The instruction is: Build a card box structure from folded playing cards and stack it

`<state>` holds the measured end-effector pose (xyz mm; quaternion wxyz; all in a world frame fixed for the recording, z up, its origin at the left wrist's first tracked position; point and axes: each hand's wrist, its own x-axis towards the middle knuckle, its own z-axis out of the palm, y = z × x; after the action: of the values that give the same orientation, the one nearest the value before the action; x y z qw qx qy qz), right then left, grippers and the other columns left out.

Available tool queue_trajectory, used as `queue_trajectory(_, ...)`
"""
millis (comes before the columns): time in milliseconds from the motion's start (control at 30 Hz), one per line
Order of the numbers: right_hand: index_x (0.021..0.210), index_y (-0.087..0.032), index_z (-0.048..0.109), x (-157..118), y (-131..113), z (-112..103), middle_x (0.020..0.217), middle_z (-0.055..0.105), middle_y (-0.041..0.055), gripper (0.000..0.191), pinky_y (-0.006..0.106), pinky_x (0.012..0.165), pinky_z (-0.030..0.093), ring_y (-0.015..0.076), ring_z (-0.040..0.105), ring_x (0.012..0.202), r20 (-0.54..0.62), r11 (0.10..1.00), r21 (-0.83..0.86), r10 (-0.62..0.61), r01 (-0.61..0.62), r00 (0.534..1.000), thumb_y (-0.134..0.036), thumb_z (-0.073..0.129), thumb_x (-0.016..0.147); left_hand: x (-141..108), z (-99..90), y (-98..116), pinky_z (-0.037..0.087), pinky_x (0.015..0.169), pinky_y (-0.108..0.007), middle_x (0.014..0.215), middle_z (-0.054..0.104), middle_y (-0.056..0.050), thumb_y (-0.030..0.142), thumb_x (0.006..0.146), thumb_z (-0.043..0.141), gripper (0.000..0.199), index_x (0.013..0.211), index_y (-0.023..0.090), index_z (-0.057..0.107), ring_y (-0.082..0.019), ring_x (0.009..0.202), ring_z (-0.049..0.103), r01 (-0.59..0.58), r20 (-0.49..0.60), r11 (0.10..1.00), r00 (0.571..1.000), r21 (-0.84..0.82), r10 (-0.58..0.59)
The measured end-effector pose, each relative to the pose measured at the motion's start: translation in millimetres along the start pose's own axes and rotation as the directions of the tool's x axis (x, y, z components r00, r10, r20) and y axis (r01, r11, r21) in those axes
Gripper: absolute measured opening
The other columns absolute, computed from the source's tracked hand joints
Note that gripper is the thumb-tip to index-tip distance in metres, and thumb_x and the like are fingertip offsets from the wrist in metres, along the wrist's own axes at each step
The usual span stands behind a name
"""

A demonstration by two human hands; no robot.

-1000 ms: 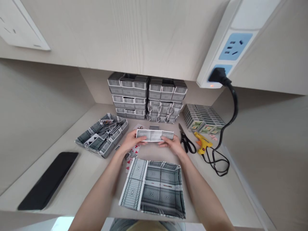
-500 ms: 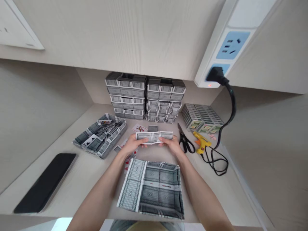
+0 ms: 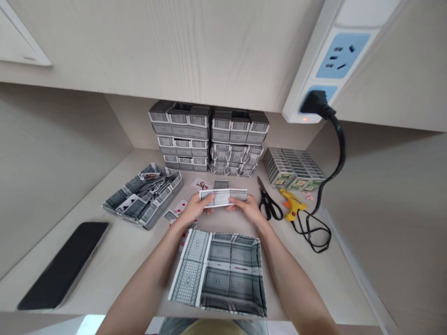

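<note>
Between my two hands is a long strip of joined playing cards (image 3: 222,197), patterned backs toward me. My left hand (image 3: 196,207) pinches its left end, thumb on top. At the other end my right hand (image 3: 247,208) grips it the same way. Nearer to me, between my forearms, sits an open box made of playing cards (image 3: 189,270), with a wide flap along its left side. Just beyond the strip lie a joker card (image 3: 201,184) and a small stack of cards (image 3: 221,184). Loose cards (image 3: 180,207) lie by my left wrist, partly covered by it.
Card-made boxes (image 3: 185,130) stand stacked at the back. On the left are a card tray (image 3: 146,221) of loose cards and a black phone (image 3: 64,265). To the right lie scissors (image 3: 268,204), a yellow glue gun (image 3: 292,204) with its cord, and packed card decks (image 3: 295,167).
The strip has turned slightly and looks shorter, its middle now paler, with my hands a little closer together. The view has shifted slightly; the box stays put.
</note>
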<state>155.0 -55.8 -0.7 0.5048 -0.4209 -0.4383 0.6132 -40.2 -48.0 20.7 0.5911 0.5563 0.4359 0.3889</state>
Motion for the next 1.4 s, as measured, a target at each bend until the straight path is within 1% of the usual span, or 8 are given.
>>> queue_trajectory(133,0.078,-0.013,0.066,-1,-1,-1,0.067,0.068,0.0041,0.024,0.031,0.06,0.053,0.0174,0.064,0.057,0.086,0.998,0.052,0.016,-0.02,0.996,-0.03,0.071,0.062,-1,-1.8,4,0.047,0.049,-0.024,0.068,0.065,-0.003,0.037,0.064,0.066,0.03,0.079,0.012,0.061,-0.015,0.056,0.059,-0.033,0.005,0.998,0.999,0.059,0.032)
queue_trajectory(300,0.078,-0.012,0.066,-3,-5,-2,0.068,0.067,0.0042,0.021,0.029,0.056,0.052,0.016,0.063,0.054,0.134,0.994,0.09,0.044,-0.057,0.99,-0.027,0.07,0.064,-2,-0.9,4,0.048,0.049,-0.024,0.06,0.064,-0.002,0.036,0.064,0.065,0.028,0.077,0.012,0.06,-0.014,0.052,0.058,-0.027,0.061,0.998,0.998,0.055,0.023)
queue_trajectory(533,0.079,-0.012,0.066,-5,-8,0,0.067,0.067,0.0046,0.024,0.028,0.053,0.052,0.0158,0.062,0.051,0.132,0.991,0.093,0.086,-0.099,0.988,-0.028,0.071,0.062,-2,-1.6,-2,0.047,0.049,-0.024,0.055,0.061,0.0,0.038,0.067,0.063,0.027,0.076,0.013,0.058,-0.012,0.048,0.055,-0.038,0.085,0.997,0.996,0.063,0.032)
queue_trajectory(967,0.079,-0.012,0.066,-5,-7,0,0.071,0.068,0.0055,0.027,0.028,0.053,0.053,0.0153,0.062,0.052,0.129,0.995,0.063,0.074,-0.083,0.989,-0.03,0.072,0.06,-3,2.2,1,0.047,0.05,-0.023,0.053,0.059,0.002,0.039,0.067,0.062,0.028,0.076,0.013,0.056,-0.011,0.047,0.054,-0.027,0.082,0.998,0.996,0.051,0.023)
queue_trajectory(1133,0.08,-0.013,0.066,-5,-5,6,0.076,0.068,0.0064,0.028,0.03,0.052,0.054,0.0189,0.065,0.062,0.061,1.0,0.002,0.009,-0.009,0.998,-0.032,0.071,0.06,-1,1.5,2,0.048,0.05,-0.024,0.055,0.06,0.001,0.038,0.065,0.065,0.029,0.076,0.013,0.055,-0.012,0.048,0.056,-0.03,0.025,0.999,0.999,0.043,0.028)
queue_trajectory(1267,0.084,-0.014,0.068,-3,-1,12,0.075,0.069,0.0062,0.029,0.034,0.057,0.055,0.0213,0.065,0.068,-0.055,0.995,-0.038,-0.096,0.094,0.994,-0.034,0.07,0.062,4,0.6,-1,0.051,0.049,-0.025,0.076,0.064,-0.002,0.036,0.061,0.07,0.044,0.093,0.014,0.051,-0.011,0.053,0.059,-0.07,-0.222,0.995,0.974,-0.071,0.053)
queue_trajectory(1333,0.087,-0.017,0.068,-2,0,14,0.085,0.068,0.0067,0.03,0.036,0.062,0.055,0.0214,0.064,0.073,-0.093,0.981,-0.076,-0.184,0.177,0.979,-0.034,0.069,0.063,5,-0.3,-1,0.053,0.053,-0.027,0.086,0.064,-0.006,0.039,0.064,0.068,0.047,0.099,0.014,0.049,-0.011,0.055,0.061,-0.054,-0.307,0.986,0.952,-0.16,0.003)
queue_trajectory(1400,0.09,-0.021,0.069,-3,0,15,0.099,0.065,0.0068,0.027,0.037,0.07,0.053,0.0213,0.063,0.082,-0.068,0.943,-0.167,-0.302,0.288,0.951,-0.033,0.067,0.066,4,-1.0,2,0.055,0.06,-0.03,0.089,0.065,-0.01,0.046,0.072,0.058,0.044,0.097,0.011,0.051,-0.014,0.062,0.064,0.012,-0.232,0.966,0.97,-0.26,-0.075)
